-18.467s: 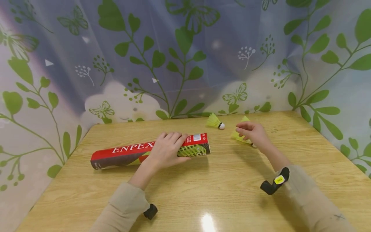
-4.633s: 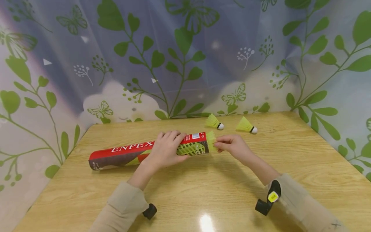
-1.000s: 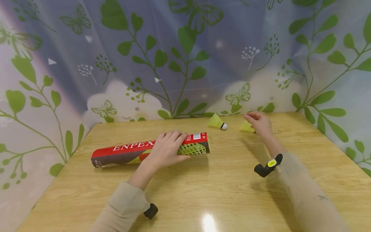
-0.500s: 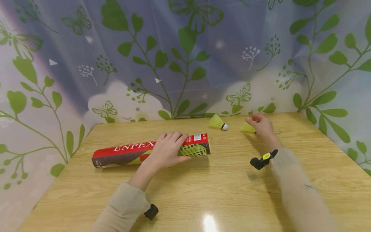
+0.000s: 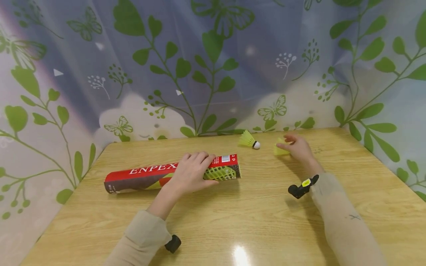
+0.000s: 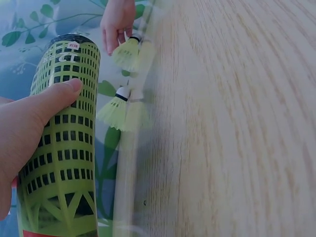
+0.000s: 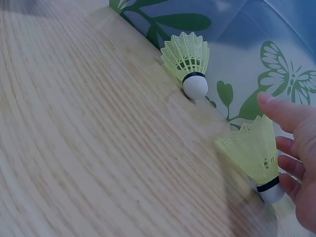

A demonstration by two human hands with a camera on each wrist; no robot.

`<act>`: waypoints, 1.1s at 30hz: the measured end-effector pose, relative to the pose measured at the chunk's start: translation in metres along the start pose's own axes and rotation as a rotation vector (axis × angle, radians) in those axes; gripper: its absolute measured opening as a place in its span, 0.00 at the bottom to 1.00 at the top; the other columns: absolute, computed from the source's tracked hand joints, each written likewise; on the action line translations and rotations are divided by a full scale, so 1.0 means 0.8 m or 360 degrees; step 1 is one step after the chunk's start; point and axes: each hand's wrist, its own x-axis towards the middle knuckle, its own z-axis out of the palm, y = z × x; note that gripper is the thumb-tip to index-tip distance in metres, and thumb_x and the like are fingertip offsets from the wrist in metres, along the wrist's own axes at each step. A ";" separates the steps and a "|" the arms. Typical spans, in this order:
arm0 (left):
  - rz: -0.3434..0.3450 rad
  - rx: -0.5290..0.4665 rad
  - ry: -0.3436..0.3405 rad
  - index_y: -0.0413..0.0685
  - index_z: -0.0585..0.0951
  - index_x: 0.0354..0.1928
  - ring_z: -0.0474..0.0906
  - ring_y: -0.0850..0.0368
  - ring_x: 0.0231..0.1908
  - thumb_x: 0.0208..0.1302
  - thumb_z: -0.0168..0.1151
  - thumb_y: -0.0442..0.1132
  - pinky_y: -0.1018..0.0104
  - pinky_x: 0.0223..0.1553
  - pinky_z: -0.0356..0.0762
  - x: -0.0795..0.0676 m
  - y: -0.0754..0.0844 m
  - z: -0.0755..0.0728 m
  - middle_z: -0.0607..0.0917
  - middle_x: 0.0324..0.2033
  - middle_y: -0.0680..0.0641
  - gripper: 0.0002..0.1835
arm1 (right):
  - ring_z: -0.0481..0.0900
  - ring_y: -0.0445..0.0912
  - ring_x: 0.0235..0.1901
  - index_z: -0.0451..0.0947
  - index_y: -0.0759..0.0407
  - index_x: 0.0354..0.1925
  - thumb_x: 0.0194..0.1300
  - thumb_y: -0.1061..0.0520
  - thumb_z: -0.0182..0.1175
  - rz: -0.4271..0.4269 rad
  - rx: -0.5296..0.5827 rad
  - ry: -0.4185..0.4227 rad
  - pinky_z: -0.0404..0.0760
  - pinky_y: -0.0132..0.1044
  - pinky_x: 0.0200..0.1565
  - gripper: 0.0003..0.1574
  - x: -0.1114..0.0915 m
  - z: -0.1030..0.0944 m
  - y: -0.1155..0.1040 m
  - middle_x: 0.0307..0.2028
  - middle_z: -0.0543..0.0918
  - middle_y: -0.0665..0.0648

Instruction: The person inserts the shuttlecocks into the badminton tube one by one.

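A red and dark ENPEX shuttlecock tube (image 5: 143, 178) lies on its side across the table. My left hand (image 5: 191, 171) grips it near its right end, with the thumb (image 6: 54, 101) along the tube's green netted side in the left wrist view. At the back right, my right hand (image 5: 301, 150) is beside a yellow shuttlecock (image 7: 252, 153). Its thumb (image 7: 281, 111) is spread away from the skirt, and the other fingers lie close to the shuttlecock's far side; contact cannot be told. Another yellow shuttlecock (image 5: 247, 140) with a white base lies to the left.
The wooden table (image 5: 213, 225) ends at the back against a curtain (image 5: 213, 92) printed with leaves and butterflies. A black wrist camera (image 5: 303, 187) sits at the right cuff, and a second camera (image 5: 173, 244) at the left.
Earlier my right hand held a shuttlecock at the tube's right end; that shuttlecock is out of sight now. The hand moved to the right-hand shuttlecock, and its thumb and fingers have since spread apart.
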 end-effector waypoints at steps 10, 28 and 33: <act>-0.0001 0.0000 -0.0006 0.46 0.75 0.56 0.76 0.50 0.43 0.42 0.68 0.65 0.53 0.42 0.71 0.000 -0.001 0.001 0.78 0.44 0.47 0.42 | 0.63 0.67 0.55 0.68 0.72 0.58 0.62 0.47 0.59 -0.0132 -0.0003 -0.0115 0.63 0.56 0.54 0.36 -0.004 -0.003 0.008 0.56 0.68 0.73; -0.0006 -0.0005 -0.0040 0.47 0.74 0.57 0.76 0.50 0.44 0.43 0.67 0.66 0.52 0.45 0.70 0.001 0.000 0.002 0.78 0.46 0.47 0.42 | 0.65 0.65 0.55 0.67 0.74 0.56 0.66 0.64 0.50 -0.0135 0.0053 -0.0148 0.68 0.55 0.51 0.22 -0.015 -0.010 0.013 0.55 0.67 0.73; -0.0006 -0.0030 -0.0030 0.47 0.75 0.56 0.76 0.50 0.44 0.42 0.68 0.65 0.53 0.44 0.70 0.001 0.000 0.003 0.78 0.45 0.47 0.42 | 0.70 0.63 0.50 0.71 0.73 0.53 0.67 0.63 0.51 -0.0161 0.0031 -0.0102 0.74 0.44 0.40 0.19 -0.016 -0.010 0.019 0.52 0.69 0.71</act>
